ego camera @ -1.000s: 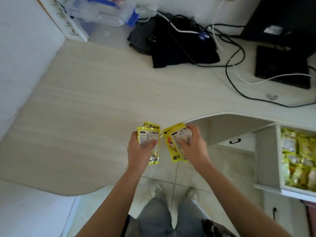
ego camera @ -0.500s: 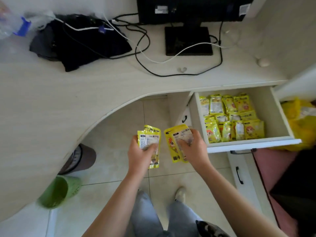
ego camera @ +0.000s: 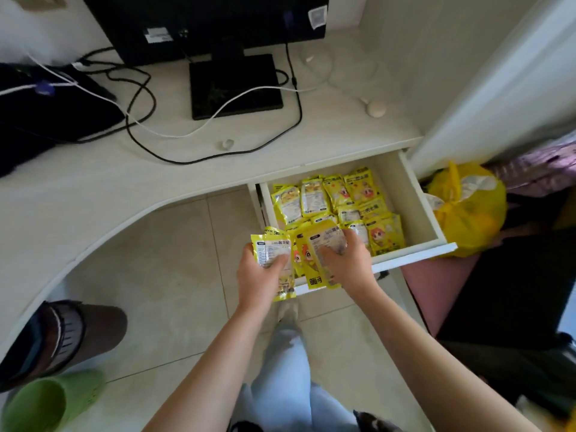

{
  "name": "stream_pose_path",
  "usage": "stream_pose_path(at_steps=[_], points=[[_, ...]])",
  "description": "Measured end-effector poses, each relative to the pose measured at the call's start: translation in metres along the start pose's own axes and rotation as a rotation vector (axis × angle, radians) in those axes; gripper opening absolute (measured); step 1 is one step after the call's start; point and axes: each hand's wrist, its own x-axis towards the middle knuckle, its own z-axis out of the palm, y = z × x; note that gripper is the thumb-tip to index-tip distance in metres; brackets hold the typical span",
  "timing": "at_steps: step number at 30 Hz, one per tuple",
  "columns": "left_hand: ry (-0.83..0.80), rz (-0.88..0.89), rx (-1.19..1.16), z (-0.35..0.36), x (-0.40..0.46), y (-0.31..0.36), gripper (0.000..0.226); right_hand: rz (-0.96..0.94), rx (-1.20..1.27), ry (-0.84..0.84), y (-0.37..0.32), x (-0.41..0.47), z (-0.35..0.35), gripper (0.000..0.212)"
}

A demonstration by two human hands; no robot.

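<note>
Care pays here: our left hand [ego camera: 261,277] grips one yellow packet [ego camera: 271,251] just outside the open drawer [ego camera: 419,198], and our right hand [ego camera: 350,268] grips a second packet [ego camera: 315,244] above its front corner. We should lay both flat beside the stored packets [ego camera: 358,194] without crushing them.

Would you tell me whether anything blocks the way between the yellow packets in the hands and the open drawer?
Nothing visible does. The drawer stands open and uncovered. The right hand grips a packet bundle over its front edge; the left hand grips a second bundle left of it. Stored packets cover most of its floor.
</note>
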Motion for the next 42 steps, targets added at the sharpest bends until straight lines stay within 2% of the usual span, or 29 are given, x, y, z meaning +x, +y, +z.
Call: stream_pose_path(at_steps=[5,9,14,19,24,31,35,38,42], points=[[-0.019,-0.04,0.014,0.042,0.038,0.01,0.033,0.053,-0.002,-0.022,-0.012,0.051,-0.016,0.055],[-0.032,-0.127,0.046,0.064,0.065,0.017,0.036,0.153,-0.066,-0.042,-0.015,0.089,-0.026,0.044],[-0.083,-0.302,0.073,0.092,0.103,0.02,0.061,0.21,-0.184,-0.081,-0.012,0.141,-0.025,0.036],[-0.054,-0.357,0.129,0.116,0.14,-0.017,0.061,0.19,-0.263,-0.2,0.0,0.176,-0.011,0.032],[0.004,-0.304,0.135,0.128,0.151,0.012,0.056,0.21,-0.238,-0.26,0.004,0.211,-0.005,0.034],[0.031,-0.331,0.226,0.162,0.178,0.008,0.04,0.085,-0.257,-0.313,0.022,0.25,0.008,0.029],[0.038,-0.342,0.399,0.171,0.182,0.002,0.034,-0.002,-0.394,-0.395,0.039,0.264,0.003,0.041],[0.006,-0.305,0.619,0.172,0.173,-0.001,0.042,-0.019,-0.507,-0.433,0.049,0.268,-0.008,0.056],[0.017,-0.271,0.72,0.164,0.16,-0.001,0.052,-0.035,-0.531,-0.438,0.055,0.268,-0.023,0.053]])
